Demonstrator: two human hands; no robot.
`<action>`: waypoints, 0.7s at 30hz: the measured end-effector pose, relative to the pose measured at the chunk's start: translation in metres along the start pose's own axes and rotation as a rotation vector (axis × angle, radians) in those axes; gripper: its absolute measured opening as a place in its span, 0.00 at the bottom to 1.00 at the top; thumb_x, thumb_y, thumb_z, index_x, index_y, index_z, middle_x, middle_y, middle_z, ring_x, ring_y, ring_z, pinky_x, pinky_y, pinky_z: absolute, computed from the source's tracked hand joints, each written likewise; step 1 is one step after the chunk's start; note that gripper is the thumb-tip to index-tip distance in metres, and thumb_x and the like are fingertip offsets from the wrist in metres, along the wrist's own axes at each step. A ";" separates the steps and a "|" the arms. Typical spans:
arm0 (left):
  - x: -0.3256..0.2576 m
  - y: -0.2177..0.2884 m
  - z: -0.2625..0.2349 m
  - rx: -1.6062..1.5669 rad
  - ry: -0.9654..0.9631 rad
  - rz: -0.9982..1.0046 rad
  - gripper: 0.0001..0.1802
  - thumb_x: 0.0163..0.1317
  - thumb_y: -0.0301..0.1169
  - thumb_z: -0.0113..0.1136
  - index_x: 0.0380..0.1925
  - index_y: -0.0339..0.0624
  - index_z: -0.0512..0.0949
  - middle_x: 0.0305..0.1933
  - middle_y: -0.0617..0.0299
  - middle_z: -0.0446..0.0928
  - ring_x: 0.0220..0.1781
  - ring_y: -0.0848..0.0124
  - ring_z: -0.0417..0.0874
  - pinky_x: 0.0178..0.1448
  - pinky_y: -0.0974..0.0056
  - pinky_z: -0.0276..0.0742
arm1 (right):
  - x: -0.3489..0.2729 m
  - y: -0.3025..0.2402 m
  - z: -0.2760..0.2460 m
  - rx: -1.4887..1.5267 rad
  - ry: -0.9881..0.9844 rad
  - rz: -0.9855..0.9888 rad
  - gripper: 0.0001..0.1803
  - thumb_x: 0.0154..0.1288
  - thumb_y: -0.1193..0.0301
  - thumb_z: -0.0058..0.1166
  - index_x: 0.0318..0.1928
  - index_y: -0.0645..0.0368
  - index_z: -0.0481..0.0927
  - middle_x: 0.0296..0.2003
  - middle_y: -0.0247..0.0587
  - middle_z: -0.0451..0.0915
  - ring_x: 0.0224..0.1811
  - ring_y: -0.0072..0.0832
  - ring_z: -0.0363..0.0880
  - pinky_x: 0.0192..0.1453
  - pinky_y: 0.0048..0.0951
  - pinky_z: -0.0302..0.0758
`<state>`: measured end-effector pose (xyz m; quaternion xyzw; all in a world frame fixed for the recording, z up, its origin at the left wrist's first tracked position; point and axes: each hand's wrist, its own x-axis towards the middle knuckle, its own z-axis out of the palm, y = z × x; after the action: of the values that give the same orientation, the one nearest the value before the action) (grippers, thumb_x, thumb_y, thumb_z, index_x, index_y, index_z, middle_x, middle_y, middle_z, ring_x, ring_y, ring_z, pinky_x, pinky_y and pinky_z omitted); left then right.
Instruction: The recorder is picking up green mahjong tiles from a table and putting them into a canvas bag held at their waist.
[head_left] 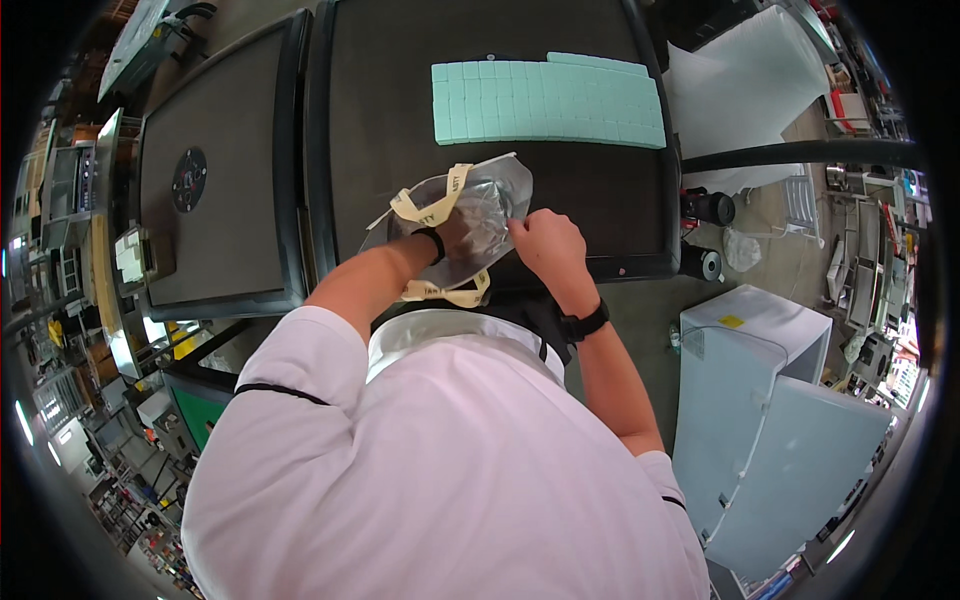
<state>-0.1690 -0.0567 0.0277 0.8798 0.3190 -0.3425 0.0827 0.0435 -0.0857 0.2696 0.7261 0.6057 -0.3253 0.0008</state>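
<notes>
A clear plastic bag [487, 215] with cream printed ribbon handles [455, 195] is held open above the near edge of a dark-topped table [380, 110]. My left hand [453, 234] reaches into the bag; its fingers are blurred behind the plastic, so I cannot tell what they hold. At the bag's right rim, my right hand [549, 244] is closed, pinching the plastic edge. Beyond the bag, small mint-green blocks [548, 102], like mahjong tiles lying face down, form a tight rectangle, with one extra row along the far right side.
A second dark-topped table [225, 140] with a round black centre disc [189, 180] stands to the left. On the right are a big roll of white foam sheet [750, 80], a black bar [800, 153] and a white cabinet [745, 345] with its door open.
</notes>
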 end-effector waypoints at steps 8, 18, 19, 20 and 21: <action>-0.141 -0.048 -0.160 -0.891 0.223 0.111 0.25 0.67 0.21 0.56 0.64 0.41 0.84 0.57 0.44 0.89 0.60 0.48 0.90 0.64 0.49 0.84 | -0.017 0.009 -0.017 -0.050 -0.011 -0.030 0.19 0.69 0.60 0.57 0.35 0.64 0.92 0.34 0.62 0.89 0.41 0.62 0.91 0.49 0.54 0.89; -0.312 -0.101 -0.230 -1.385 0.923 -0.158 0.08 0.80 0.24 0.58 0.53 0.33 0.83 0.44 0.62 0.87 0.42 0.78 0.85 0.47 0.68 0.81 | -0.044 0.044 -0.035 -0.081 -0.029 0.046 0.20 0.70 0.58 0.59 0.33 0.64 0.91 0.32 0.62 0.88 0.39 0.60 0.90 0.47 0.53 0.87; -0.305 -0.103 -0.216 -1.350 0.954 -0.326 0.09 0.78 0.25 0.61 0.53 0.34 0.83 0.43 0.58 0.87 0.40 0.73 0.87 0.45 0.65 0.82 | -0.045 0.047 -0.038 -0.076 -0.022 0.073 0.21 0.71 0.57 0.60 0.33 0.64 0.91 0.32 0.62 0.88 0.39 0.60 0.90 0.46 0.52 0.87; -0.297 -0.102 -0.204 -1.308 0.979 -0.493 0.11 0.77 0.27 0.63 0.54 0.34 0.83 0.42 0.54 0.88 0.38 0.67 0.89 0.44 0.62 0.83 | -0.047 0.049 -0.040 -0.082 -0.024 0.076 0.21 0.71 0.57 0.60 0.33 0.64 0.91 0.32 0.62 0.88 0.39 0.60 0.90 0.46 0.52 0.87; -0.289 -0.096 -0.197 -1.278 0.960 -0.532 0.18 0.76 0.34 0.68 0.58 0.35 0.82 0.42 0.53 0.88 0.36 0.65 0.88 0.44 0.60 0.84 | -0.048 0.052 -0.041 -0.106 -0.042 0.105 0.23 0.71 0.54 0.61 0.34 0.64 0.91 0.31 0.61 0.88 0.39 0.59 0.90 0.46 0.52 0.87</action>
<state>-0.2821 -0.0555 0.3721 0.6095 0.6487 0.3071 0.3368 0.1062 -0.1257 0.3043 0.7490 0.5829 -0.3074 0.0691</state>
